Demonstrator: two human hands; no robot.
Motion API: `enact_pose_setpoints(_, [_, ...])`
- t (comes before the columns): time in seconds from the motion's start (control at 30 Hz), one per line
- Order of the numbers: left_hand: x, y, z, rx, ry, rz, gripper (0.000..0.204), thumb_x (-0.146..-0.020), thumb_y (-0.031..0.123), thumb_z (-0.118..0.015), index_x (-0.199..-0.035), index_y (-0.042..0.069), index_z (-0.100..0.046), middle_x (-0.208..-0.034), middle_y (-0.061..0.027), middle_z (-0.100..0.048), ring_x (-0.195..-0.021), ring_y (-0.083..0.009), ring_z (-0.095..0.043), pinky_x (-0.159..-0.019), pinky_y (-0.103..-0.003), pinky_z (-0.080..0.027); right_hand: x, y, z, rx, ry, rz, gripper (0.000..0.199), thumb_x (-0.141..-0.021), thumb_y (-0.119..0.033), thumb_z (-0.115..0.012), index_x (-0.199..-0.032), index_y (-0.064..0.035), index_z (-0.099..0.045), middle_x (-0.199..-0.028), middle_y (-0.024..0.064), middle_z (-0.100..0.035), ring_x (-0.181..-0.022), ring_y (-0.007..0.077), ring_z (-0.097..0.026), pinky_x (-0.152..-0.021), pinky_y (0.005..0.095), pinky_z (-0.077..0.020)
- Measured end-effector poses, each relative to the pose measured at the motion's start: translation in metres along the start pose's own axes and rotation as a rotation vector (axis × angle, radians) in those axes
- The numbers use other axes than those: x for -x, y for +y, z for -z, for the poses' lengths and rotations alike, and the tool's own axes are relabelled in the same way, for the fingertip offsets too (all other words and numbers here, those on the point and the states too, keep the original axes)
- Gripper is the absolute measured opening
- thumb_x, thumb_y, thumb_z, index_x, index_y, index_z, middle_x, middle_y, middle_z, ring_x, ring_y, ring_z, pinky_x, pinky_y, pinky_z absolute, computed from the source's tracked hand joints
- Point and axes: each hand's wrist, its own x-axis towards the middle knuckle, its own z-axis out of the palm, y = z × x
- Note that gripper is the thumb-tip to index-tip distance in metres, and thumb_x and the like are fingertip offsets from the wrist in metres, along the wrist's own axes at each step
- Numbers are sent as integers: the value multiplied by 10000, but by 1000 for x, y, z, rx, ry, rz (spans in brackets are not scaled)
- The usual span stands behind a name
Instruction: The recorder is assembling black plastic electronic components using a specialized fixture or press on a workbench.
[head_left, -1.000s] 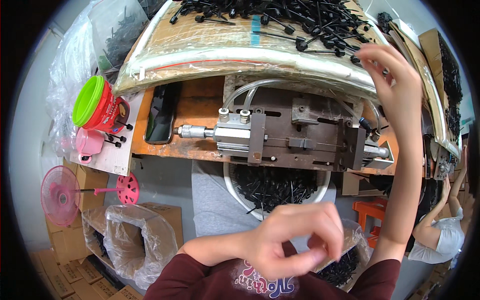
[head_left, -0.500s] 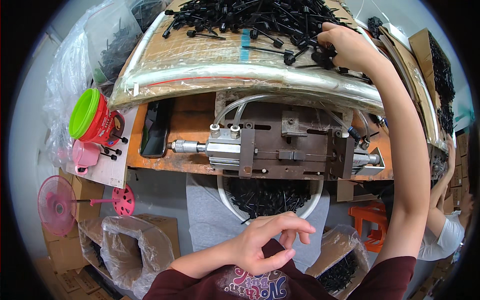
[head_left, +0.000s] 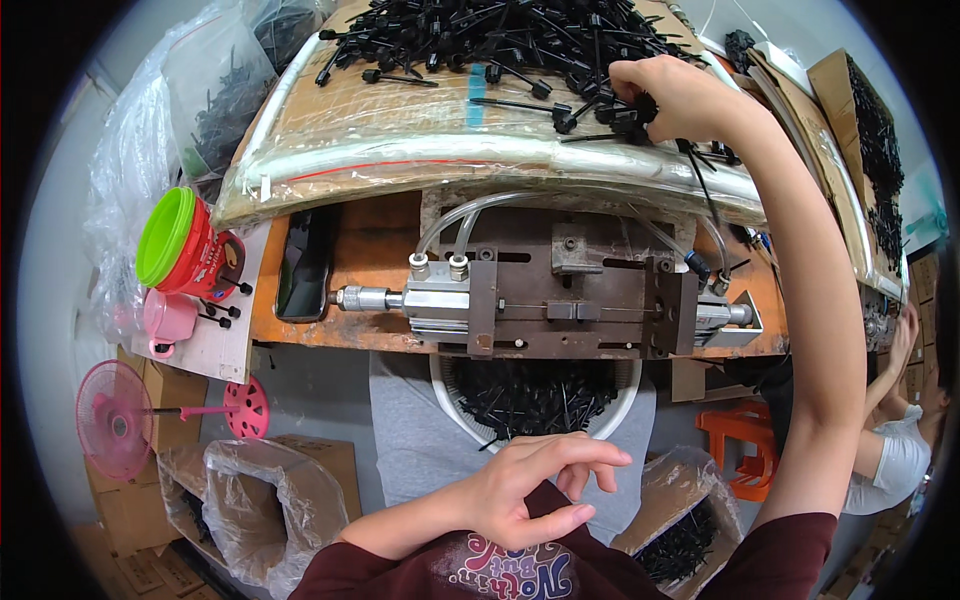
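My right hand (head_left: 672, 97) reaches far up onto the plastic-wrapped board (head_left: 400, 130) and closes on a few black pin-shaped parts (head_left: 600, 112) at the edge of a big pile of them (head_left: 480, 40). My left hand (head_left: 535, 490) hovers low near my chest, fingers loosely apart, holding nothing. It sits just below a white basin (head_left: 625, 400) full of the same black parts. Between the hands a grey metal press fixture (head_left: 560, 295) with a pneumatic cylinder is bolted to an orange bench (head_left: 370, 260).
A red jar with a green lid (head_left: 185, 245) and a pink cup (head_left: 168, 318) stand at the left, by a dark phone (head_left: 305, 265). A pink fan (head_left: 115, 420) and plastic-lined boxes (head_left: 255, 500) sit below. Another person (head_left: 900, 440) works at the right by an orange stool (head_left: 740, 440).
My right hand has moved up and left from beside the fixture onto the pile and closed on some parts. My left hand has unclenched and opened its fingers.
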Motion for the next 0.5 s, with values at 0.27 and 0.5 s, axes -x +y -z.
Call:
enact_pose_setpoints(0.27, [5,0,2,4,10,0,544,-784,52,-673,-1303,7,-518,-950,-106,-671,-665,-141,-586,-609,-259,-490,4,28,-5,-120,231,29,459,-627,-76,-801,-1047,11,-638,-929,141,-645,-856,289,-614,-822,372,-488])
enact_pose_setpoints(0.5, [4,2,9,-36,-15,-17,512,-796,33,-668,-1275,-51,-507,-969,-166,-686,-680,-159,-612,-612,-266,-504,15,54,14,-538,393,-81,349,-789,-230,-782,-1039,-24,-653,-712,-30,-575,-570,53,-468,-518,206,-374])
